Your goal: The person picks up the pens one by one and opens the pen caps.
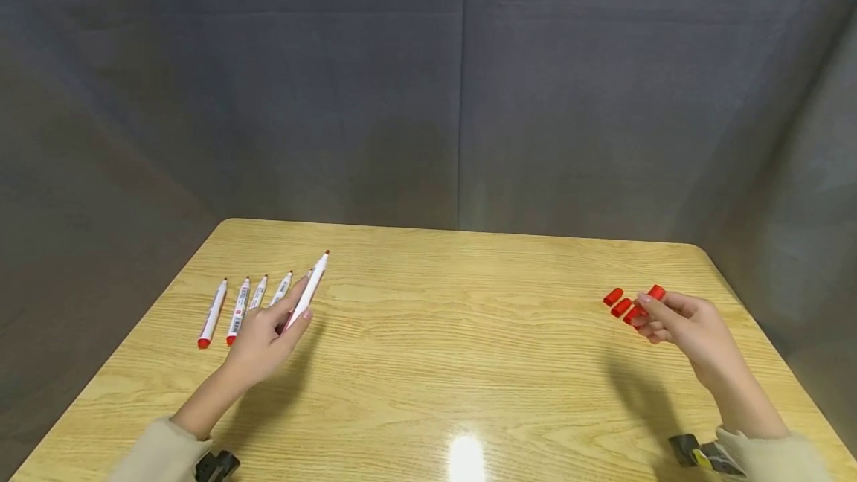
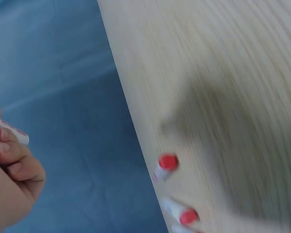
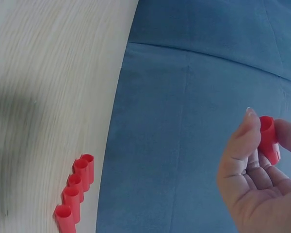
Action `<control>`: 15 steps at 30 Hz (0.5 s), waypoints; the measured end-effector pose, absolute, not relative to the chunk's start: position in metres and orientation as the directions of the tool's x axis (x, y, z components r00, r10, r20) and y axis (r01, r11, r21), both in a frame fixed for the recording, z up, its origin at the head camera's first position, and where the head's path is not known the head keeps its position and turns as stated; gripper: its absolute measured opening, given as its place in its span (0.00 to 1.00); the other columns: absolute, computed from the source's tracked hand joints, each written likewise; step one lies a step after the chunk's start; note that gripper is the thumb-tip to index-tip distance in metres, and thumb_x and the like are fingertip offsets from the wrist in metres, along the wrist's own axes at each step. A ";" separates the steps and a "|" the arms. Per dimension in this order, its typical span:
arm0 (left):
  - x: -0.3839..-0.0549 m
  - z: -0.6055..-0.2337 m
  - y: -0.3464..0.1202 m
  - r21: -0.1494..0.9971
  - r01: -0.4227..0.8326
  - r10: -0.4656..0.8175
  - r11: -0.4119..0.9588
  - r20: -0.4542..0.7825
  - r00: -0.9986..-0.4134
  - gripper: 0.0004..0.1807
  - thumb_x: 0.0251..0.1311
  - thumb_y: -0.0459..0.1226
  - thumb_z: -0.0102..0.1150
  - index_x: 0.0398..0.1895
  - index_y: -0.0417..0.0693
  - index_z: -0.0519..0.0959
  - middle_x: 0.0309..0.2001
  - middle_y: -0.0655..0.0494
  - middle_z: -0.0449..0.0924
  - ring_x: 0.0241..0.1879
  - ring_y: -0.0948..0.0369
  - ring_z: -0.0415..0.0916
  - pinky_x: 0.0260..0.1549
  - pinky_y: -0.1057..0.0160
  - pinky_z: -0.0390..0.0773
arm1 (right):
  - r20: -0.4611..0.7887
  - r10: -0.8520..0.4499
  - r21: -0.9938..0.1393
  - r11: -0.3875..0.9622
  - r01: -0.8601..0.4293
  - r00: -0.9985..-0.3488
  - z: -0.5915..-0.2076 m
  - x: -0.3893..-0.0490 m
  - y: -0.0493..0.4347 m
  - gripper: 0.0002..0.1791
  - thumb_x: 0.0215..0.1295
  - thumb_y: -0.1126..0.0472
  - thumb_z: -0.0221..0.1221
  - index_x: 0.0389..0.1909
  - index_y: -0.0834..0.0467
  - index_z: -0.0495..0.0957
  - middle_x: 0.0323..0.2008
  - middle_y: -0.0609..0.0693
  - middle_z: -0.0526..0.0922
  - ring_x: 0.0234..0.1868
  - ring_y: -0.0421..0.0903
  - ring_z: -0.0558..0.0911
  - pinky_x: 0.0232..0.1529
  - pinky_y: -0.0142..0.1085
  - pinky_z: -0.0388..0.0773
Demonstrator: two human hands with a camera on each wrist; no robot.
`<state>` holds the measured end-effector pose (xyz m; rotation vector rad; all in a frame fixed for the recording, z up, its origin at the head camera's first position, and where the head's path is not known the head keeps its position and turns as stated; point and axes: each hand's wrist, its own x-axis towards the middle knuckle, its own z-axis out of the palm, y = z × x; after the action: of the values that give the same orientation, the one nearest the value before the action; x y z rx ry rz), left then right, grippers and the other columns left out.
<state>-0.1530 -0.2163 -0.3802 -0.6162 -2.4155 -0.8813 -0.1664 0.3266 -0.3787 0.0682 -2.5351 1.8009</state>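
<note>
My left hand holds an uncapped white marker above the table, its dark red tip pointing up and away. Part of that marker and its red end show in the left wrist view, beside curled fingers. Several more uncapped white markers with red ends lie in a row by the left hand, which partly covers some. Over on the right, a red cap is pinched between thumb and fingers of my right hand, open end up in the right wrist view. Several red caps lie lined up on the table below it.
The wooden table has a rounded far edge, with a dark grey curtain hanging behind it. Both hands cast shadows on the tabletop. A black strap device is at the left wrist, another at the right.
</note>
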 end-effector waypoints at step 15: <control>-0.161 -0.388 -0.286 0.467 0.307 0.068 0.829 0.461 -0.885 0.26 0.61 0.35 0.53 0.61 0.34 0.66 0.13 0.56 0.68 0.11 0.70 0.55 0.09 0.68 0.57 | 0.053 0.009 -0.943 0.329 -0.047 -0.999 -0.453 -0.198 0.389 0.23 0.63 0.49 0.54 0.46 0.66 0.76 0.28 0.51 0.83 0.27 0.46 0.82 0.27 0.36 0.78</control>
<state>-0.1615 -0.2865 -0.3880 -0.2787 -2.5785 -0.7598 -0.1977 0.3895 -0.4526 0.0366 -2.5208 1.7919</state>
